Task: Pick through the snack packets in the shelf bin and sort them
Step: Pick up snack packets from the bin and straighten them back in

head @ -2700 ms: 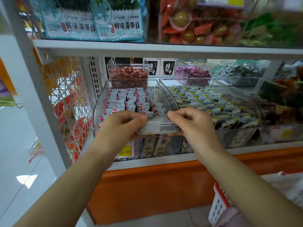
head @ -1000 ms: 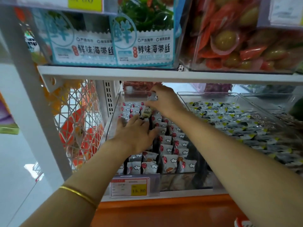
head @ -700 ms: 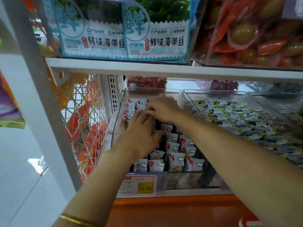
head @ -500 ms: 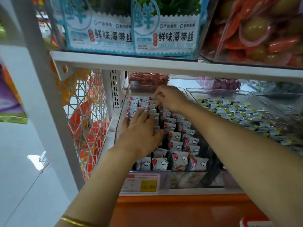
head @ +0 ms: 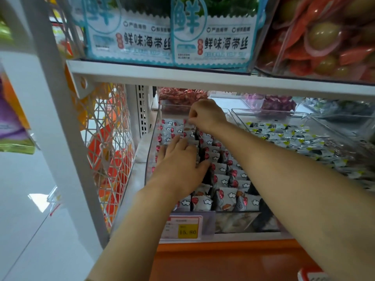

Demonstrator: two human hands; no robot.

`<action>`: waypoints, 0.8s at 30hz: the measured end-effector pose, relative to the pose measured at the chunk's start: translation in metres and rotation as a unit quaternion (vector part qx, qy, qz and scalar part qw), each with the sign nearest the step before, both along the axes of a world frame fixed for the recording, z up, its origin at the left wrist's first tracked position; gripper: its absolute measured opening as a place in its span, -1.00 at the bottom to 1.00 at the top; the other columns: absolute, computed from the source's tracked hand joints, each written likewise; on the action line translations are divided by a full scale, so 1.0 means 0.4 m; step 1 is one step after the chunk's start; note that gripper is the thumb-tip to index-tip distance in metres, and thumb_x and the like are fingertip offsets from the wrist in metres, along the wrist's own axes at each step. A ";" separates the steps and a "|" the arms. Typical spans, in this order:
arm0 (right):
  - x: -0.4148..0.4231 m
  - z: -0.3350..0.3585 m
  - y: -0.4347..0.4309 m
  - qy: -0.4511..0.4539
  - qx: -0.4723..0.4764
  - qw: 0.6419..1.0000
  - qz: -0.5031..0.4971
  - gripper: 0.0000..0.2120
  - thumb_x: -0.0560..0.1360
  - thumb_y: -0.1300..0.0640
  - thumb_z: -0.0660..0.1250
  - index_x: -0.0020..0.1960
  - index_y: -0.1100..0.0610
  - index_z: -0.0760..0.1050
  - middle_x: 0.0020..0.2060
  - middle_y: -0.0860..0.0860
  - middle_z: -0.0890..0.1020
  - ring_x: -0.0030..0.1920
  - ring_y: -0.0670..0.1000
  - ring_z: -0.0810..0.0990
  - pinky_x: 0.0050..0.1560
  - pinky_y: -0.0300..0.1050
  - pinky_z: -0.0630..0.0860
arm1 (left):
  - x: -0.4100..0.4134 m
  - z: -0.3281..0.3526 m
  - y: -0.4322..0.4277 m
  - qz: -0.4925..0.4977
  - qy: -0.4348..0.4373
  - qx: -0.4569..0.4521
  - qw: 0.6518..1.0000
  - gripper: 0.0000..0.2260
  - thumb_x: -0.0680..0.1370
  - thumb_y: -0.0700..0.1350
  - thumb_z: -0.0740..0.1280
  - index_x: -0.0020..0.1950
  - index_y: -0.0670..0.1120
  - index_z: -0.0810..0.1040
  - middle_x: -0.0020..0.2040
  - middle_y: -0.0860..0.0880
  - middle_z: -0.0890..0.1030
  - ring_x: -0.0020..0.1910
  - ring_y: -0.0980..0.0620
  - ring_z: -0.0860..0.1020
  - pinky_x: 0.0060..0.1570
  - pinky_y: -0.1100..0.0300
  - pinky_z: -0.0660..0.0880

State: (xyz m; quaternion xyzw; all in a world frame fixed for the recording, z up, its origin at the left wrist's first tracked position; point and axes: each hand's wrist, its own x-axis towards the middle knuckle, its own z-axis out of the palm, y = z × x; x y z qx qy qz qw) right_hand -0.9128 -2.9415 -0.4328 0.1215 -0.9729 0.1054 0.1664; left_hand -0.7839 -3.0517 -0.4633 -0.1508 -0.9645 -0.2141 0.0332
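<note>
Centre frame: your left hand [head: 180, 167] lies flat, fingers straight, on glossy white packets [head: 223, 179] in the clear plastic bin [head: 149, 159]. Your right hand [head: 207, 116], fingers curled, pinches one packet [head: 187, 127] farther back.

We see left hand [head: 180, 165] moved from bin [head: 150, 159] front onto packets [head: 223, 179], flat; right hand [head: 207, 115] reached back, pinching a packet [head: 188, 127].

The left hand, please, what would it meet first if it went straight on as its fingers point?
Likely the left hand would meet the rear snack packets first, then the bin's back wall; depth is unclear.
</note>
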 end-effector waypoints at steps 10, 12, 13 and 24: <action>0.273 0.012 0.076 0.142 -0.450 0.880 -0.054 -0.90 0.55 0.25 0.26 -0.14 0.23 0.43 -0.18 0.11 0.53 -0.10 0.22 0.57 -0.06 0.04 0.51 | 0.079 0.050 -0.032 0.008 0.099 0.097 0.990 -0.66 0.60 -0.08 0.20 0.34 -0.18 0.41 0.48 -0.09 0.23 0.47 -0.02 0.11 0.39 0.19 0.06; 0.343 0.008 0.085 0.107 -0.527 0.841 -0.055 -0.84 0.55 0.25 0.26 -0.20 0.13 0.38 -0.14 0.20 0.55 -0.18 0.25 0.60 -0.16 0.06 0.59 | 0.109 0.060 -0.041 0.025 0.107 0.123 0.986 -0.62 0.60 -0.09 0.20 0.40 -0.15 0.36 0.47 -0.09 0.26 0.46 -0.03 0.16 0.38 0.20 0.08; 0.377 0.005 0.089 0.092 -0.549 0.829 -0.050 -0.81 0.55 0.26 0.26 -0.21 0.10 0.38 -0.12 0.21 0.56 -0.24 0.21 0.61 -0.25 -0.03 0.60 | 0.122 0.062 -0.045 0.035 0.105 0.144 0.983 -0.60 0.60 -0.10 0.20 0.43 -0.14 0.33 0.46 -0.10 0.29 0.44 -0.04 0.22 0.38 0.17 0.13; 0.587 -0.038 0.110 -0.046 -0.708 0.704 0.028 -0.89 0.55 0.30 0.23 -0.13 0.24 0.48 -0.13 0.19 0.61 -0.32 -0.02 0.64 -0.34 -0.25 0.56 | 0.239 0.041 -0.056 0.049 -0.039 0.444 0.894 -0.86 0.59 -0.19 0.23 -0.06 -0.09 0.58 -0.16 -0.06 0.60 -0.13 -0.04 0.60 -0.04 0.09 0.58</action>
